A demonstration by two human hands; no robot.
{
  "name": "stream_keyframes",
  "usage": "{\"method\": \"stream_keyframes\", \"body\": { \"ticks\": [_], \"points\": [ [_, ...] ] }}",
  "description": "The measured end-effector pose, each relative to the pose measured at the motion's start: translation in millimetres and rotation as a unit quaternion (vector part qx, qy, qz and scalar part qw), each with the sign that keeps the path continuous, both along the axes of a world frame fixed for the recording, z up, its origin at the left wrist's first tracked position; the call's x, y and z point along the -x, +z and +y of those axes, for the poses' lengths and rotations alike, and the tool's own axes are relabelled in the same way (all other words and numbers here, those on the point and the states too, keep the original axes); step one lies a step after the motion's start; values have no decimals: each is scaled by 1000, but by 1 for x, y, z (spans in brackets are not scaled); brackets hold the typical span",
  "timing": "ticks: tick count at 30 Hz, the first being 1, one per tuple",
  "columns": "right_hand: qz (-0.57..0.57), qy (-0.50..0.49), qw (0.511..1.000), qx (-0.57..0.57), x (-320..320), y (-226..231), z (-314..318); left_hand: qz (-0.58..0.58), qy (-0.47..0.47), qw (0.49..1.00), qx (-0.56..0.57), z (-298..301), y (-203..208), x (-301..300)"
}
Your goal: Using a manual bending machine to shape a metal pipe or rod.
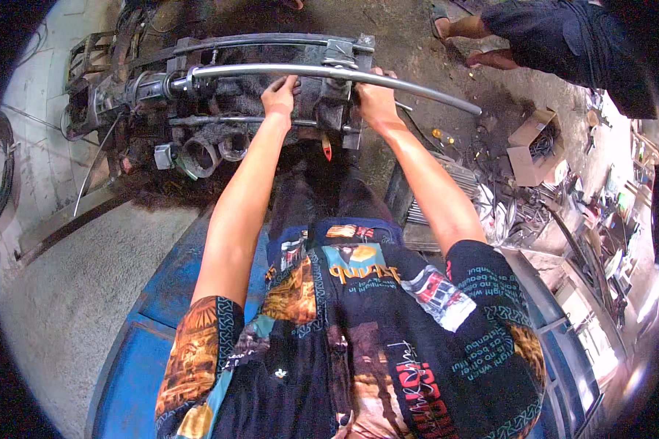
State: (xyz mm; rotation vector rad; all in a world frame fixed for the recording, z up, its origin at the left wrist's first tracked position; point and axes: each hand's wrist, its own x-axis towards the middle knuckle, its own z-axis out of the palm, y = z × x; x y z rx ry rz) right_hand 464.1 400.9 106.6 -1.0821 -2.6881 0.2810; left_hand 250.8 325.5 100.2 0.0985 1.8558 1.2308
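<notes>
A long, shiny metal rod [271, 69] runs across a grimy lathe-like machine [187, 102], from a round chuck [152, 88] on the left to past the machine's right end. Just on the near side of the rod is my left hand [279, 96], open with loosely bent fingers, the fingertips reaching the rod's underside. My right hand [377, 101] is closed about the rod from below, beside a steel block [340, 55]; its fingertips show beyond the rod. The palm side of both hands is hidden. A small red-tipped piece [327, 152] shows below the block.
A bluish metal surface [139, 358] lies beneath me. At right are an open cardboard box [534, 146], a stack of metal bars [439, 186] and heaped scrap [542, 223]. Another person's legs [483, 44] are at the upper right. A coiled cable [0, 168] hangs at the left wall.
</notes>
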Motion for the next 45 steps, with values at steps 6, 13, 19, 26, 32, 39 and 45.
{"method": "stream_keyframes", "body": {
  "ticks": [6, 13, 19, 26, 32, 39, 45],
  "points": [
    [16, -54, 998, 41, -3, 7, -2, -37, 8, 999, -13, 18, -20, 7],
    [265, -333, 880, 209, -18, 2, -45, -87, 4, 996, 5, 19, -2, -5],
    [544, -482, 432, 534, -10, -16, -48, -141, 22, 990, -6, 17, -22, 6],
    [640, -489, 200, 557, 17, -45, -18, -117, 30, 992, 37, 28, -5, -4],
    [593, -526, 201, 576, 24, -27, -9, -127, 57, 989, 49, 21, -14, 6],
    [618, -524, 194, 554, 11, -29, -5, -180, 25, 983, 29, 26, -24, -5],
    [596, -572, 232, 513, 12, -13, -2, -178, 4, 984, 25, 24, -29, -2]
  ]
}}
